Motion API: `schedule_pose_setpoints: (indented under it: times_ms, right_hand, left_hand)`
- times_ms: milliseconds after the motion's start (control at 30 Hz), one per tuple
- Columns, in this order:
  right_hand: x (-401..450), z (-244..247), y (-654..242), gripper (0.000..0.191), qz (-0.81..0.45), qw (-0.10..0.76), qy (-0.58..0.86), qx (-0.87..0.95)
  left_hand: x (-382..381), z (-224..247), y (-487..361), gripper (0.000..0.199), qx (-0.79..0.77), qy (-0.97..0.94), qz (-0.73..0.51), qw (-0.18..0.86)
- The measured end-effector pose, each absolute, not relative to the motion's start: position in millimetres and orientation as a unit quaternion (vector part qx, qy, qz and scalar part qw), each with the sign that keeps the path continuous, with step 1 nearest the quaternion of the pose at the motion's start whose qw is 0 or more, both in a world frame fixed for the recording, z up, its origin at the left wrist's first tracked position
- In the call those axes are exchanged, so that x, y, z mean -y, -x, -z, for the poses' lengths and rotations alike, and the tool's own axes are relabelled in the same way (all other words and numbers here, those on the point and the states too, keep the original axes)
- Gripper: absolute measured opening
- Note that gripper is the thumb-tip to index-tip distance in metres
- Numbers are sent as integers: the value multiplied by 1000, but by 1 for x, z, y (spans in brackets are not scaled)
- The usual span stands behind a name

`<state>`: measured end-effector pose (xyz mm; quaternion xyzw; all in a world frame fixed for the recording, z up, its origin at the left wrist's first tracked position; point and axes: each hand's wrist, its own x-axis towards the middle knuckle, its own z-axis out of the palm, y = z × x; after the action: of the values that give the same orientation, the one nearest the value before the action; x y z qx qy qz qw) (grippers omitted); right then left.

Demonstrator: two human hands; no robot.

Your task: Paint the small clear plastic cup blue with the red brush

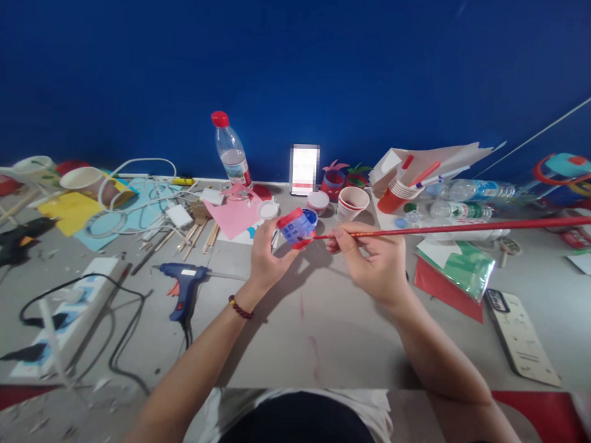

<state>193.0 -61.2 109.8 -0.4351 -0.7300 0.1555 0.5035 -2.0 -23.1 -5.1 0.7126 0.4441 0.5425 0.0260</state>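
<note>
My left hand (266,262) is closed around a small cup (294,229) painted red, with a purple-blue patch marked by darker squares. In my right hand (375,266) is a long red paintbrush (470,229), pinched near its bristle end. The brush lies almost level, its tip at the cup's painted side and its handle stretching far to the right. Just behind the cup stands an open pot of blue paint (309,217), partly hidden. A white-lidded jar (318,201) and a paper cup with dark liquid (353,203) are close behind my hands.
A blue glue gun (183,285) and a power strip (72,317) with black cords lie to the left. Behind stands a red-capped bottle (234,161). On the right are stacked red cups (394,198), plastic bottles (463,210), coloured sheets (451,272) and a phone (524,339).
</note>
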Motion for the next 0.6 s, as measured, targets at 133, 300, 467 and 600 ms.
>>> schedule_pose_setpoints:
  times_ms: [133,300,467,600]
  right_hand:
    - [61,-110,-194,21,-189,517,431,716]
    - [54,-108,-195,21,-191,530,456,689]
    - [46,-111,-203,28,-139,536,511,658]
    - [43,-108,-207,27,-155,533,527,643]
  left_hand:
    - [23,6,2,69,-446,-712,-543,24]
    - [25,7,5,70,-457,-706,-540,36]
    - [25,8,6,70,-458,-699,-547,50]
    - [25,7,5,70,-452,-698,-552,58]
